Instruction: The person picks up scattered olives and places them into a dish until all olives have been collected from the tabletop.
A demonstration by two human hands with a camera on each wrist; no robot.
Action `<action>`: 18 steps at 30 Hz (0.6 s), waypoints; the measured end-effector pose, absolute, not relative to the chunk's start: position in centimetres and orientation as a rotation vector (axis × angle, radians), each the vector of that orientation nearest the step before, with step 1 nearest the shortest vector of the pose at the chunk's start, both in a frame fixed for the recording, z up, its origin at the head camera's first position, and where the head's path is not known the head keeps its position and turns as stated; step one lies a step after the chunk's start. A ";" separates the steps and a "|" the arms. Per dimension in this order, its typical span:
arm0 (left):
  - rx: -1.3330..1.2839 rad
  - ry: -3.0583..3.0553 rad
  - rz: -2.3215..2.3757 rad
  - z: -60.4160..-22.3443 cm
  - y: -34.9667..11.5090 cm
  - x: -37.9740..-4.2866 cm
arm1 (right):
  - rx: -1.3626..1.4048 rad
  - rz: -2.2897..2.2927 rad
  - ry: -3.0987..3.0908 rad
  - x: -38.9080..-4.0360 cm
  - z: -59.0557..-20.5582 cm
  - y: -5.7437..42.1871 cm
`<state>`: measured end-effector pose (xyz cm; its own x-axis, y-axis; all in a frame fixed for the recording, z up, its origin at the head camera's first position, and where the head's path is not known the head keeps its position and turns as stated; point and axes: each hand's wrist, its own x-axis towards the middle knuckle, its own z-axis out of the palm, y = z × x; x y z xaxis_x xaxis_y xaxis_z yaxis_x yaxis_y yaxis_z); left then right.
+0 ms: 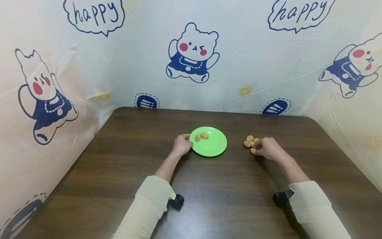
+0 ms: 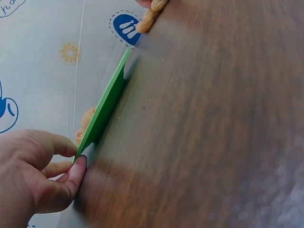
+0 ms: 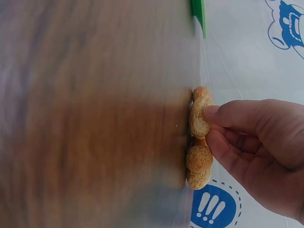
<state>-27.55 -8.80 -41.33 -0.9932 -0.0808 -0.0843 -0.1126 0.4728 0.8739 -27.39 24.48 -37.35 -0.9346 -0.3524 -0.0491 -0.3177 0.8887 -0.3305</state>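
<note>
While the left hand [image 1: 182, 145] pinches the plate [image 1: 209, 146] by its left rim, the right hand [image 1: 270, 149] pinches a peanut [image 1: 253, 151] between thumb and fingertips. On the left, the thumb lies under the green edge and the fingers come down from above, with only the thickness of the rim between them. Whether the whole base rests on the table [image 1: 209, 196] I cannot tell. Two nuts [image 1: 204, 135] sit on the plate just beside each other, toward its far left part.

Well to the right of the plate is the pile [image 1: 252, 144], a few nuts lying close together on the brown wood. The pinched peanut is at the near side of that pile; whether it is off the wood I cannot tell. The right fingers are narrow around it, and they partly cover the pile.

Both forearms wear pale sleeves [image 1: 146, 205], with a black camera [image 1: 177, 201] at the left wrist and a matching device [image 1: 281, 198] at the right. Behind the table hangs a pale cloth [image 1: 134, 66] printed with bears [image 1: 191, 68], lemon slices [image 1: 245, 90] and "happy" bubbles [image 1: 94, 16].
</note>
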 end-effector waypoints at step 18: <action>-0.183 2.674 1.576 -41.2 -8.7 -27.5 | -0.569 -0.556 3.010 -27.6 -37.6 24.0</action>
<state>-27.47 -8.73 -41.20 -0.9926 -0.0847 -0.0871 -0.1172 0.4793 0.8698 -27.60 24.04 -37.59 -0.9328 -0.3585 0.0382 -0.3485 0.8694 -0.3502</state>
